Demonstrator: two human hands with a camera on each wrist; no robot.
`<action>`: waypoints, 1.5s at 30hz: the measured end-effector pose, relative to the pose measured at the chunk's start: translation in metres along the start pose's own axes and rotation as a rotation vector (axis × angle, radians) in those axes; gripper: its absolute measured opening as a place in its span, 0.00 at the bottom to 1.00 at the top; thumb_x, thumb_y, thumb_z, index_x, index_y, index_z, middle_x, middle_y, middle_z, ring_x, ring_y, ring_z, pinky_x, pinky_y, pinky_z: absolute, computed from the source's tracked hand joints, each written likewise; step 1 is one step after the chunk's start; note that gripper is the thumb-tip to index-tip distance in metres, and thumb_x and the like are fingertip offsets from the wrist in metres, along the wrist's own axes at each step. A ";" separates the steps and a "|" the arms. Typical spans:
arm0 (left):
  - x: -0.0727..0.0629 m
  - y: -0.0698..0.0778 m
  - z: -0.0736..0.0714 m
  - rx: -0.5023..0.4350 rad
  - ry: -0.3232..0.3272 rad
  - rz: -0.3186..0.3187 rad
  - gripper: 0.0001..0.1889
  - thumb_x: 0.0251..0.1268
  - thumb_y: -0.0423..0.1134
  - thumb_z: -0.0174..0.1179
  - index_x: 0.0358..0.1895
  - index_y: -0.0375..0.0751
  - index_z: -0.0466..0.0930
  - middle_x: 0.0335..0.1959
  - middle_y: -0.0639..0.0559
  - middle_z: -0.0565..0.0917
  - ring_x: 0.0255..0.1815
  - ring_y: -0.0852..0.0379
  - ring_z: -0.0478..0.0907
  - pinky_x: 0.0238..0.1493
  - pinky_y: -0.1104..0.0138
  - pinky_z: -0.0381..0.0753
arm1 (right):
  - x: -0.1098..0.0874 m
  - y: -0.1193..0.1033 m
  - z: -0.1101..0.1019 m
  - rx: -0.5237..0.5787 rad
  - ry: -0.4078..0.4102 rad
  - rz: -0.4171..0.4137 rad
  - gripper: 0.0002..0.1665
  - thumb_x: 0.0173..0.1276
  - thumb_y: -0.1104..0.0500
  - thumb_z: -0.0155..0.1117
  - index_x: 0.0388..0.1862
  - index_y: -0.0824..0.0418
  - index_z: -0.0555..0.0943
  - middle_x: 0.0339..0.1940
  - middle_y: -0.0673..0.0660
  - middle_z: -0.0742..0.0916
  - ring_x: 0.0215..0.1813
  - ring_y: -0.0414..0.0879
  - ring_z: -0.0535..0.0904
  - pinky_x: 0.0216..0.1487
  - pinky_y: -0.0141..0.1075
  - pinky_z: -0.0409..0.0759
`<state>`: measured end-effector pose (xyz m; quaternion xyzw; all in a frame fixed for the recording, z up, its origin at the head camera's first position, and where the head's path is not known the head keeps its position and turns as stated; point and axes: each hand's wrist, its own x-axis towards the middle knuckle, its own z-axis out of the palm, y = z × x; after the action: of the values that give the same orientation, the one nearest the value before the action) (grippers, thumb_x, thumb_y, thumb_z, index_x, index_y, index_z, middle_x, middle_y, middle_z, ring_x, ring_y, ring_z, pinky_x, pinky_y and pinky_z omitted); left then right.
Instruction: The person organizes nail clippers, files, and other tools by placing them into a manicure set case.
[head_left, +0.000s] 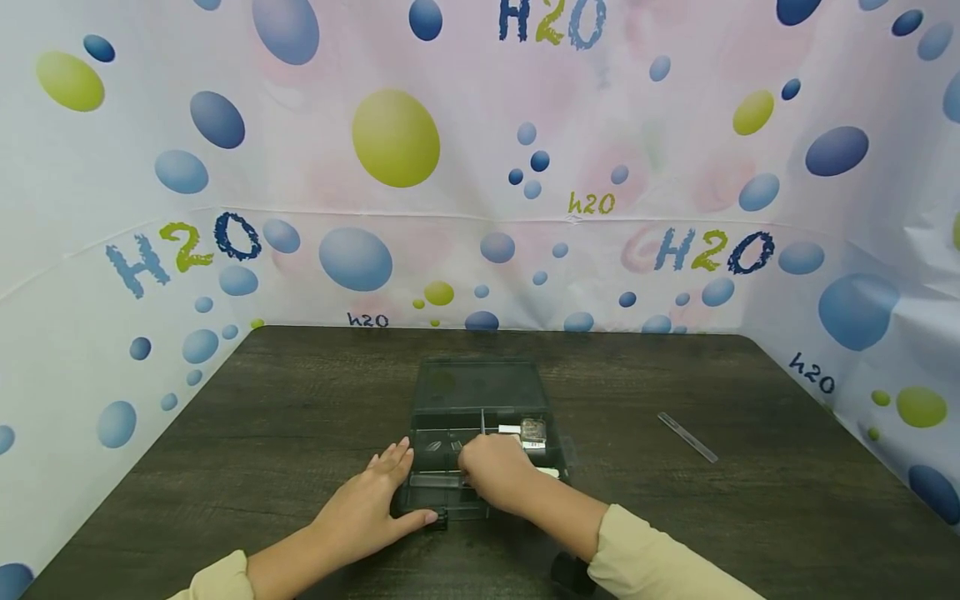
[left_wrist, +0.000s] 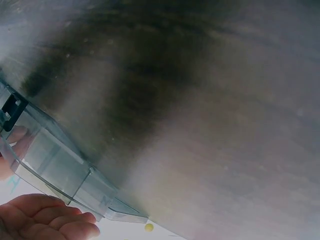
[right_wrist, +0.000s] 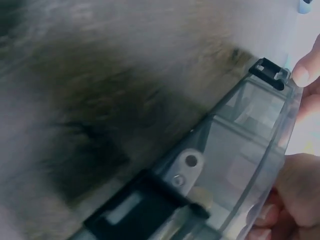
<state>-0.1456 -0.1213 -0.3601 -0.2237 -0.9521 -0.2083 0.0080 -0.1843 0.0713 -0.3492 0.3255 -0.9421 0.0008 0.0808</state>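
Observation:
A see-through plastic compartment box (head_left: 427,504) stands on the dark table, its lid (head_left: 480,385) folded back. My left hand (head_left: 363,508) rests along the box's left side with spread, nearly straight fingers; its thumb touches the black front latch (head_left: 441,518). Inside the box, my right hand (head_left: 497,471) has curled fingers, and a thin, pointed grey piece (head_left: 483,421) sticks up above them, seemingly pinched; its lower part is hidden. Beside that hand, small items (head_left: 533,432) lie in a right-hand compartment. The right wrist view shows a metal piece with round holes (right_wrist: 186,169) in a front compartment.
A clear narrow strip (head_left: 687,437) lies on the table (head_left: 750,517) to the right of the box. Near the right sleeve is a dark object (head_left: 572,573), partly covered. A wall sheet (head_left: 450,292) with printed bubbles borders the table's back and sides.

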 end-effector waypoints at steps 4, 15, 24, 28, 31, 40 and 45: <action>0.001 0.000 0.001 0.000 0.002 0.000 0.45 0.51 0.60 0.63 0.62 0.24 0.67 0.67 0.31 0.63 0.67 0.36 0.63 0.61 0.44 0.68 | -0.005 0.011 0.002 0.157 0.086 -0.102 0.10 0.59 0.64 0.64 0.21 0.55 0.85 0.18 0.46 0.83 0.19 0.34 0.73 0.17 0.24 0.69; 0.000 0.000 0.002 0.000 0.001 -0.020 0.45 0.50 0.60 0.64 0.62 0.25 0.67 0.67 0.32 0.63 0.67 0.36 0.63 0.60 0.44 0.69 | -0.022 0.023 -0.013 0.496 0.185 -0.122 0.05 0.61 0.65 0.63 0.33 0.64 0.85 0.32 0.52 0.86 0.33 0.40 0.79 0.34 0.22 0.76; 0.000 0.000 0.002 0.014 0.023 -0.012 0.45 0.50 0.60 0.64 0.61 0.24 0.68 0.66 0.31 0.64 0.66 0.36 0.64 0.60 0.44 0.69 | -0.039 0.040 -0.014 0.515 0.312 -0.087 0.06 0.60 0.64 0.65 0.37 0.63 0.84 0.36 0.52 0.85 0.39 0.43 0.77 0.39 0.29 0.79; 0.000 0.000 0.003 0.016 0.025 -0.007 0.45 0.50 0.60 0.64 0.60 0.23 0.68 0.66 0.31 0.64 0.66 0.36 0.64 0.60 0.44 0.69 | -0.049 0.050 -0.012 0.505 0.359 -0.069 0.08 0.61 0.63 0.65 0.39 0.63 0.83 0.38 0.52 0.85 0.41 0.45 0.78 0.41 0.33 0.80; 0.000 0.001 0.003 0.014 0.022 -0.011 0.45 0.50 0.60 0.64 0.61 0.24 0.67 0.67 0.31 0.64 0.66 0.36 0.64 0.60 0.44 0.69 | -0.057 0.057 -0.012 0.513 0.373 -0.035 0.11 0.60 0.62 0.66 0.41 0.63 0.83 0.40 0.53 0.85 0.44 0.46 0.78 0.43 0.36 0.81; -0.001 0.001 0.003 0.006 0.019 -0.016 0.45 0.50 0.60 0.64 0.61 0.24 0.67 0.67 0.32 0.63 0.67 0.36 0.64 0.62 0.45 0.67 | -0.076 0.078 -0.006 0.494 0.377 0.100 0.15 0.56 0.61 0.69 0.42 0.64 0.82 0.40 0.55 0.85 0.41 0.47 0.79 0.38 0.38 0.81; 0.000 0.001 0.003 0.017 0.022 -0.009 0.45 0.50 0.60 0.64 0.61 0.24 0.67 0.67 0.31 0.64 0.67 0.36 0.64 0.62 0.45 0.67 | -0.087 0.087 -0.006 0.467 0.410 0.147 0.16 0.54 0.63 0.70 0.42 0.64 0.82 0.38 0.55 0.85 0.39 0.47 0.79 0.34 0.35 0.79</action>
<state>-0.1448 -0.1192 -0.3624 -0.2169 -0.9547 -0.2029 0.0195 -0.1693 0.1939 -0.3525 0.2595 -0.9014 0.2886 0.1920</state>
